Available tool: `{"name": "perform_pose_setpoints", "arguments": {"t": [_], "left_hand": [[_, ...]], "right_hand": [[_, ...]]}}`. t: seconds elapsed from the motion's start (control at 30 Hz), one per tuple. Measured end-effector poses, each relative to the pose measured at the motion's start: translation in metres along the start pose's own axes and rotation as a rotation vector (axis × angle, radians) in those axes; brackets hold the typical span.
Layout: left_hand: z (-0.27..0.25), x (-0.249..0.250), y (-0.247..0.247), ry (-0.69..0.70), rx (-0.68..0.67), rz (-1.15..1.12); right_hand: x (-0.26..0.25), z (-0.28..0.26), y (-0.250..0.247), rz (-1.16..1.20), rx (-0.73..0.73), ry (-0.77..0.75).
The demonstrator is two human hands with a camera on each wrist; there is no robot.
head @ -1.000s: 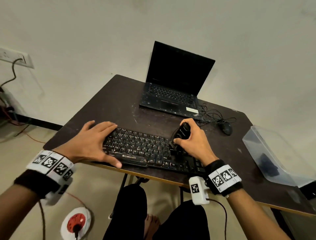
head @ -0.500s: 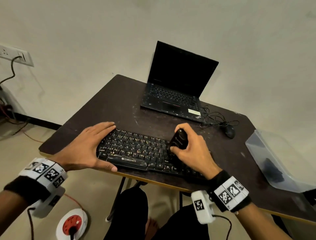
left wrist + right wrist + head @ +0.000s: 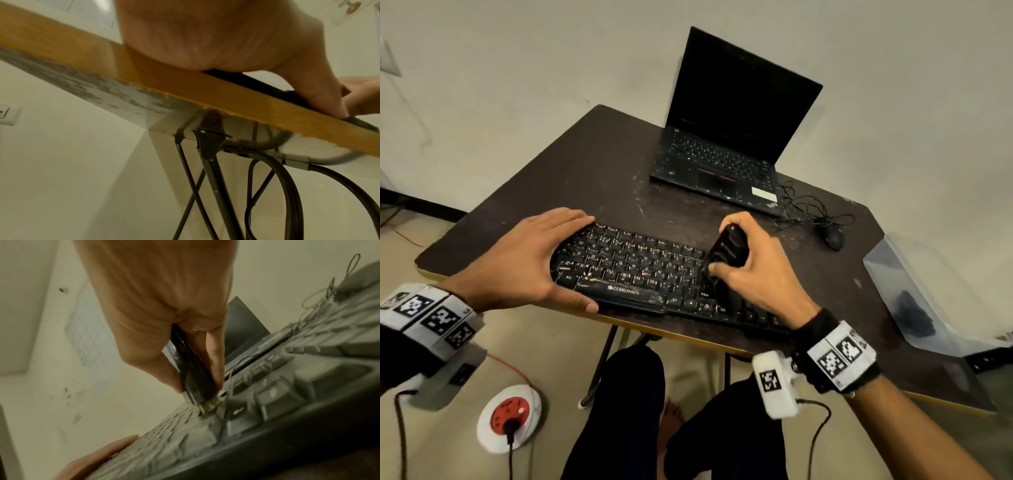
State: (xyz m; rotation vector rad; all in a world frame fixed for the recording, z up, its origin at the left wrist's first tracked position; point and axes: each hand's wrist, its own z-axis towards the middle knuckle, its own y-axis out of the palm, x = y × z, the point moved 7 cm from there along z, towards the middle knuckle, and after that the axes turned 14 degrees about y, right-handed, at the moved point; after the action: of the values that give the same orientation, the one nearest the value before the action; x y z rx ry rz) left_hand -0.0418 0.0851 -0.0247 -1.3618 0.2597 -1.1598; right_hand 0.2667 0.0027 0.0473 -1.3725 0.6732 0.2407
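A black Zebronics keyboard (image 3: pixel 633 263) lies along the near edge of the dark table (image 3: pixel 585 171). My left hand (image 3: pixel 585 262) holds its left end, with the fingers along the back edge and the thumb (image 3: pixel 320 97) against the front edge. My right hand (image 3: pixel 726 265) grips a small black handheld tool (image 3: pixel 729 246), held upright over the keyboard's right part. In the right wrist view the tool (image 3: pixel 191 374) is pinched between thumb and fingers, and its pale tip touches the keys (image 3: pixel 287 394).
An open black laptop (image 3: pixel 726 137) with a dark screen stands at the back. A black mouse (image 3: pixel 834 236) and tangled cable (image 3: pixel 804 209) lie at the right. A clear plastic container (image 3: pixel 921 301) sits at the table's right edge. My knees and a floor socket (image 3: pixel 510 414) are below.
My right hand has drawn the tool slightly nearer across the right-hand keys. The left hand keeps its hold on the keyboard's left end. The head view has shifted closer.
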Motion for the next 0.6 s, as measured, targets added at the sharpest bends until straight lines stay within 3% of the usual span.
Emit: {"name": "perform_pose_setpoints", "arguments": {"t": [0.1, 0.23, 0.37, 0.47, 0.6], "left_hand": [[0.001, 0.005, -0.002, 0.001, 0.013, 0.009], [-0.001, 0.006, -0.002, -0.018, 0.008, -0.027], [0.000, 0.007, -0.003, -0.024, 0.011, -0.029], [-0.002, 0.004, -0.002, -0.038, 0.009, -0.057], [-0.002, 0.000, 0.000, -0.058, -0.010, -0.037]], "right_hand": [[0.007, 0.009, -0.011, 0.055, 0.063, 0.082], [-0.004, 0.003, 0.000, 0.028, -0.028, -0.015], [0.012, 0.020, -0.016, 0.089, 0.041, 0.105], [0.003, 0.015, -0.005, 0.060, -0.075, 0.002], [0.013, 0.022, -0.017, 0.080, -0.008, 0.061]]}}
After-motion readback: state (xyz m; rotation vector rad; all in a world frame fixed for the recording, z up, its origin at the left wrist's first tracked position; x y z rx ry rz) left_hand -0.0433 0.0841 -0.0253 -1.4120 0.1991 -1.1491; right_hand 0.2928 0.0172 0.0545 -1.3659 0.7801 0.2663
